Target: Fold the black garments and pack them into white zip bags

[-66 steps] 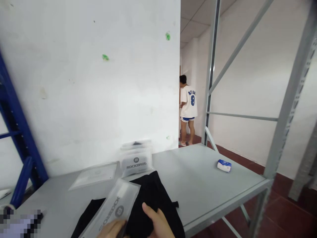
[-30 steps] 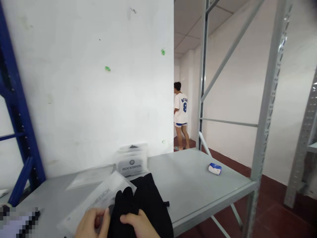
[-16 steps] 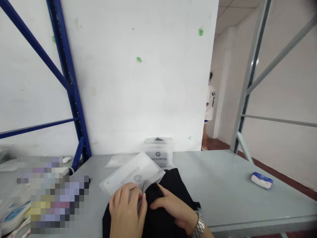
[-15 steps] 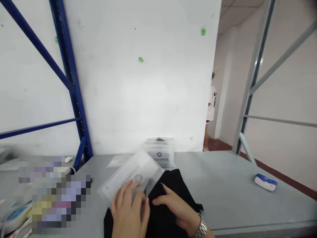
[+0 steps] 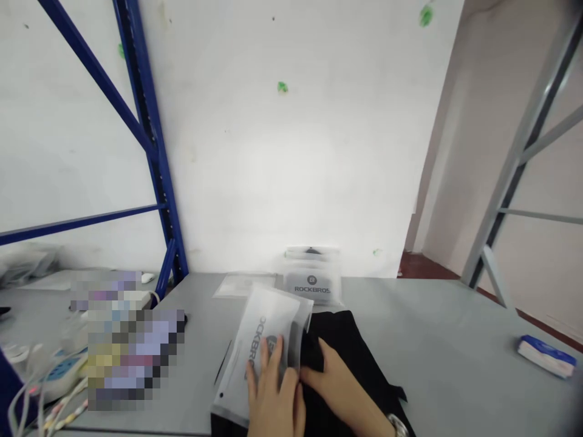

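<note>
A frosted plastic zip bag (image 5: 255, 328) printed ROCKBROS lies tilted over a black cloth garment (image 5: 339, 340) on the grey table. My left hand (image 5: 276, 388) rests on the bag, fingers stretched across its print, thumb and forefinger closed at its right edge. With thumb and forefinger, my right hand (image 5: 334, 382) pinches the black cloth at the bag's right side. Some dark cloth shows inside that edge of the bag. On the right wrist is a metal watch (image 5: 398, 425). The garment's near part is hidden under the hands and bag.
Other ROCKBROS bags (image 5: 313, 285) stand against the white wall, with a flat clear bag (image 5: 246, 284) beside them. At left are a power strip (image 5: 64, 373), cables and blurred items. A blue-and-white tissue pack (image 5: 546, 356) lies right. Blue rack posts (image 5: 159, 158) rise at left.
The view has shifted right. The bag has turned more upright, its open edge now against the black cloth, and my right hand has moved in to that edge. The person in the background is gone from view.
</note>
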A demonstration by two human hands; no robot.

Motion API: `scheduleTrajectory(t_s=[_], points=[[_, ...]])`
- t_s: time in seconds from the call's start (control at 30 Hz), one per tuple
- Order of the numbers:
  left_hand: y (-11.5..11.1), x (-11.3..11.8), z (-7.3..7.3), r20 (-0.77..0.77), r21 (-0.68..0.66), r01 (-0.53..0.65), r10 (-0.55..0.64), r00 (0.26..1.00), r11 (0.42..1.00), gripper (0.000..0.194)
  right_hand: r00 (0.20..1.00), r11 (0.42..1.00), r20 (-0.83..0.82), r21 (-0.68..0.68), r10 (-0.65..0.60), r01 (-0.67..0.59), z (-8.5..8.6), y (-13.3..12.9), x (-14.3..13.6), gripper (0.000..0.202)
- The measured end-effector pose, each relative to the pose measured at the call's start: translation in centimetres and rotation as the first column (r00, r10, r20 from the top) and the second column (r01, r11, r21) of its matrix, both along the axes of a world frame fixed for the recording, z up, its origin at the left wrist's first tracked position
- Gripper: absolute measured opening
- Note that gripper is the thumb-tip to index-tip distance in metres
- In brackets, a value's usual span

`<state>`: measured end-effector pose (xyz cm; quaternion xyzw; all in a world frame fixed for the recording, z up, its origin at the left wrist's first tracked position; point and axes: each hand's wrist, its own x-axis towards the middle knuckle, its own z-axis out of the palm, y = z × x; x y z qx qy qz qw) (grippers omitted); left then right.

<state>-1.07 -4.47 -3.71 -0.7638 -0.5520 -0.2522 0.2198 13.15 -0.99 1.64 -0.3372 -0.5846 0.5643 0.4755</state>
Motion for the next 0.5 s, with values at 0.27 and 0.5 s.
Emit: scheduleTrajectory(t_s=[0.27,0.5], points=[[-0.4,2.8,-1.2,-0.078,0.158,0.031,-0.019,0.997,0.987,0.011,0.897,0.903,-0.391,-0.428,-0.207,0.022,-0.9,1.0,-0.9,0.042],[-1.1,1.6,0.6,0.064,0.050,0.076,-0.079,0.995,0.996,0.025,0.892,0.893,-0.445,-0.429,-0.075,-0.139,-0.2,-1.9,-2.2,0.047]])
